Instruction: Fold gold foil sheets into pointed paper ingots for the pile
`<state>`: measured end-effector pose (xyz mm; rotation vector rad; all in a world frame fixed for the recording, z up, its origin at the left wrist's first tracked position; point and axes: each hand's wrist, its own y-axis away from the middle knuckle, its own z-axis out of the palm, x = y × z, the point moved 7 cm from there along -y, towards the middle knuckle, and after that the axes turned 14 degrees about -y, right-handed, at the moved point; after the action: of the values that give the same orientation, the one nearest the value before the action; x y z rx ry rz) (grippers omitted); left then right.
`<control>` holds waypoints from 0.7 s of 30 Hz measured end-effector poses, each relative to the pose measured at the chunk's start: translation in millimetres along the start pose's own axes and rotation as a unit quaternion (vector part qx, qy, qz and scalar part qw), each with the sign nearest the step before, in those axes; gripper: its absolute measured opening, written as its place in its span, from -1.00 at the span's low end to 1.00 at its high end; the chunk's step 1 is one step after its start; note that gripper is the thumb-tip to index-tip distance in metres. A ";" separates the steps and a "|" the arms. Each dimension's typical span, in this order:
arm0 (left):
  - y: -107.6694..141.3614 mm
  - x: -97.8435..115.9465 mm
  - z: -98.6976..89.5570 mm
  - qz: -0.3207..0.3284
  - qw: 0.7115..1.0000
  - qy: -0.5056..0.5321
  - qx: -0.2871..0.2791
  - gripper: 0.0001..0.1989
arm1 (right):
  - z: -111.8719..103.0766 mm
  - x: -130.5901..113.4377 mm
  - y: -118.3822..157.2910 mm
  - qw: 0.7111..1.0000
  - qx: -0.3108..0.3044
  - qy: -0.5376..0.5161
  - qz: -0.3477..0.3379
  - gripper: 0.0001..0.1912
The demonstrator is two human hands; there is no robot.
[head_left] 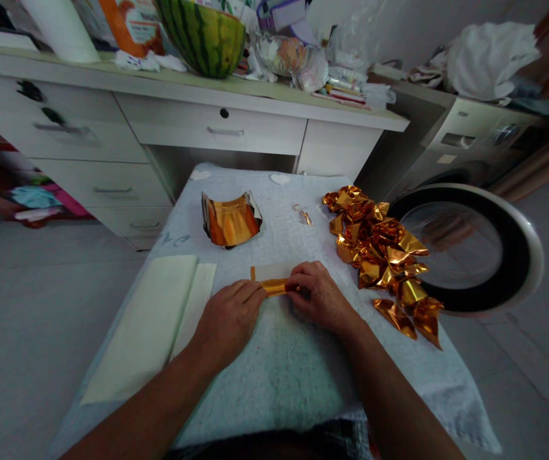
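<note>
Fingers [251,291] of the left hand [229,316] lie close together over the left end of a small rectangular sheet of shiny gold foil with a whitish face [275,287]; the thumb is hidden, so whether they pinch or merely press I cannot tell. The right hand [322,299] has its fingertips curled together, nipping the sheet's right end with hardly any gap. The sheet lies between both hands, above a pale blue-grey cloth cover [274,377], its near part a narrow gold band and its far part whitish.

It should be nearly weightless, thin, crisp enough to keep a crease, yet easily wrinkled or torn, and its gold side probably slippery. Both ends of the band look the best places to hold, with light, even pressure.

Beyond sits a curved stack of glossy gold foil sheets [232,220]; to the right, a heap of angular folded gold foil pieces [374,239].
</note>
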<state>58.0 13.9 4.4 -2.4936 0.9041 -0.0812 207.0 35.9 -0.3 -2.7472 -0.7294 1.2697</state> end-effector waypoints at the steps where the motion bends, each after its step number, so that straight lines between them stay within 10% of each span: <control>1: -0.2 -0.8 0.2 -0.005 1.000 -0.002 -0.002 -0.76 | 0.0 -0.5 0.1 1.000 -0.001 -0.002 0.000 -0.87; 14: 3.1 -14.0 0.0 -0.060 0.997 0.043 0.025 -0.79 | -0.6 1.4 -3.3 1.000 0.023 -0.014 0.001 -0.81; 21: 3.8 -18.7 5.2 -0.105 0.993 0.017 -0.050 -0.79 | 3.1 -4.7 -3.6 0.999 0.014 -0.035 -0.023 -0.77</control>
<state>42.3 25.2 0.1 -2.6823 0.6699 -0.1513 200.7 36.7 1.8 -2.6611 -0.7698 1.3620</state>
